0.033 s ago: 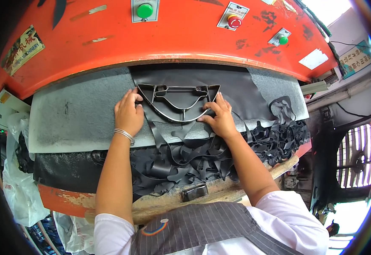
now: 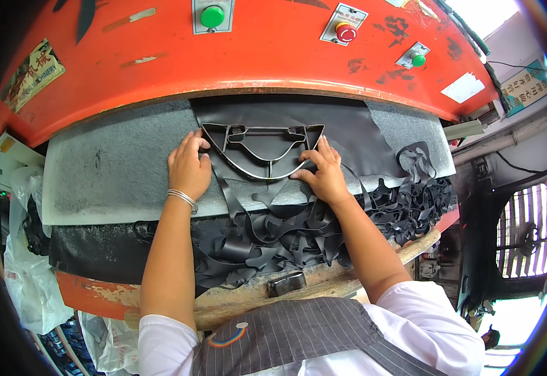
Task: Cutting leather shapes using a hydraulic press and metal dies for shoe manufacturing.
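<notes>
A metal cutting die point(image 2: 271, 168), a wide curved frame with an inner strip and short braces, lies on the black leather-like sheet point(image 2: 342, 135). My left hand point(image 2: 190, 168) is at the die's left corner, its bent fingertips against the outer edge. On the right side, my right hand point(image 2: 325, 175) pinches the curved edge between thumb and fingers. Thin cut strips point(image 2: 232, 200) of the black material trail from below the die toward me.
An orange press head point(image 2: 273, 62) with green and red buttons spans the far side. Under the sheet lies a grey cutting board point(image 2: 116, 163). Tangled black offcuts point(image 2: 405, 210) pile along its near edge. A small dark block point(image 2: 287, 285) rests on the wooden rail point(image 2: 330, 289).
</notes>
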The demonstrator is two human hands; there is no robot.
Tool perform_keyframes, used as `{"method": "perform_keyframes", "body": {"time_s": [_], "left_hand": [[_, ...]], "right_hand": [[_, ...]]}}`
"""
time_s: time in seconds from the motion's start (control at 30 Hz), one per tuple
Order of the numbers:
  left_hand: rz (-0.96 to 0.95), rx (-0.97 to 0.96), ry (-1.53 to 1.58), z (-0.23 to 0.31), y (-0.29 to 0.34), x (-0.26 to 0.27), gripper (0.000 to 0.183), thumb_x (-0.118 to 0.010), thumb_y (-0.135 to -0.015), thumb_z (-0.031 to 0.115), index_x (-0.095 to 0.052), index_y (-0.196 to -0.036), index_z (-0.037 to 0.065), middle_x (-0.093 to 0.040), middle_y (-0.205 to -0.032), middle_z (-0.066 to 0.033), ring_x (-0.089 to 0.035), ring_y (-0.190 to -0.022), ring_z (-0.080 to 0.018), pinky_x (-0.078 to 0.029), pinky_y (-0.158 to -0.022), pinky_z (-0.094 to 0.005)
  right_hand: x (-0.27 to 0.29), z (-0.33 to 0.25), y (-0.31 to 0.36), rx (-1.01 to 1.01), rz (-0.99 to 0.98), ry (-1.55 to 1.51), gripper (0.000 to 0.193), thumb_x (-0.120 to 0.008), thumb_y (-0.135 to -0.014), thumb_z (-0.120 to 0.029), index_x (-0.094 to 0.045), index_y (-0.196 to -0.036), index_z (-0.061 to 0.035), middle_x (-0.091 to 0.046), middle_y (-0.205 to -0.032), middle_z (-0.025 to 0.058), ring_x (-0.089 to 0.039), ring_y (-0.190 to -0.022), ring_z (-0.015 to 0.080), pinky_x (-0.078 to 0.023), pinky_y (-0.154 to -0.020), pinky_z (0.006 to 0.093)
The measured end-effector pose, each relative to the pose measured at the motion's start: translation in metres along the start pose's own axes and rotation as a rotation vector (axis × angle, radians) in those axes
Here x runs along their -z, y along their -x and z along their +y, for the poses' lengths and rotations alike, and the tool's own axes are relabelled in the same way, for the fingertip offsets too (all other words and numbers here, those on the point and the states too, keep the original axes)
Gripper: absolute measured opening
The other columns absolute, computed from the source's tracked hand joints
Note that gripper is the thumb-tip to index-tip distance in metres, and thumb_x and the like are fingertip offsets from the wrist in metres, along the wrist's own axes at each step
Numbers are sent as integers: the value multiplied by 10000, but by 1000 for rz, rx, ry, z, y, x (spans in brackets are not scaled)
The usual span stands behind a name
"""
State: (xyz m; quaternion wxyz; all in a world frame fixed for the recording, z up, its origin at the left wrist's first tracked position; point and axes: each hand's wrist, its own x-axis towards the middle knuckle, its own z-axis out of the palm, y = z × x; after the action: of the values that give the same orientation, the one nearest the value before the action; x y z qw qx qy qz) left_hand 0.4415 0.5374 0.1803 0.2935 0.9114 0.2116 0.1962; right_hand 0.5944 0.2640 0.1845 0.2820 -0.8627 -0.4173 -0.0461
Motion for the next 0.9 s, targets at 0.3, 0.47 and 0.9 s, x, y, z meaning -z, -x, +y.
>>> {"method": "perform_keyframes", "body": {"time_s": [0.3,0.47,0.9], "left_hand": [[35,-27,-65,18,-2,7,199,-559,-820,41,-519,-1010,83,-521,-1389,-154,-427,-1339,-309,-300,-1083,-431],[314,-59,110,19,33,27,179,-603,-842,48,-593,-1020,35,-634,-1198,-174,-572,-1158,-337,-440,-981,-406],[608,-561,-238,200,53,137,283,-568,-925,153,-448,-696,40,-466,-677,-125,-444,-665,-332,-362,-655,-421]], "right_hand": [[13,2,-1,19,2,41,525,-808,-669,-412,-630,-1092,-158,-397,-1372,364,-330,-1344,482,-270,-1076,539],[58,-3,9,-114,345,-643,685,-721,-835,-368,-444,-1401,-98,-358,-1476,242,-305,-1404,357,-205,-1148,499],[231,18,-28,-280,1118,-336,738,-367,-1013,-465,-131,-1499,38,-37,-1556,314,39,-1470,387,-26,-1179,447]]}}
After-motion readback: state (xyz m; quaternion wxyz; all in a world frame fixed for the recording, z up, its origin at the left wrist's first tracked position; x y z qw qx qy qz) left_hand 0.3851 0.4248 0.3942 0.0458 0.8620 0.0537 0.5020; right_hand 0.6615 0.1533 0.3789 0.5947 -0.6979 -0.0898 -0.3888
